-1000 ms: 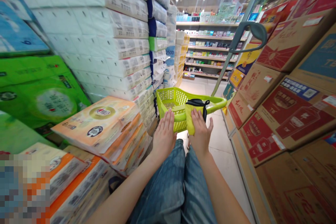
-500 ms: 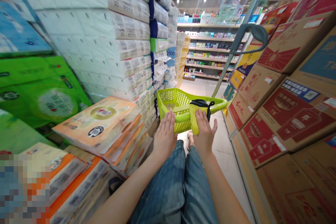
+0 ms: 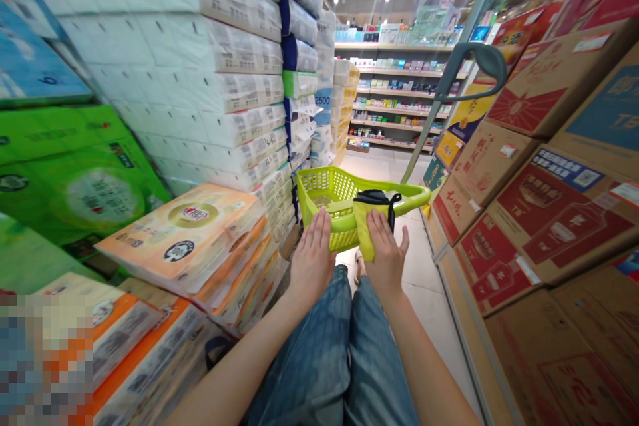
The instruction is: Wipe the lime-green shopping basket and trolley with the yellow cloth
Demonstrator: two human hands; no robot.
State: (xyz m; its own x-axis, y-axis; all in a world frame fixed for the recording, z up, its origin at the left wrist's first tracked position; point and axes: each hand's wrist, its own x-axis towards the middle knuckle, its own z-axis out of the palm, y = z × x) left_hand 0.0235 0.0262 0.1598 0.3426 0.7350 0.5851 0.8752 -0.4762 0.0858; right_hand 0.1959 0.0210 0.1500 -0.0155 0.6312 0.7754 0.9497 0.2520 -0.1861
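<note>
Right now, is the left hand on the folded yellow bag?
No, the left hand lies flat on the basket rim; the right hand presses the yellow bag.

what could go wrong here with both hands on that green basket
The basket may slide or tip away, since the left hand and right hand only lie flat against its near side. The yellow cloth draped there could slip off under the right hand. The tilted orange tissue packs beside the left arm look easy to knock.
</note>
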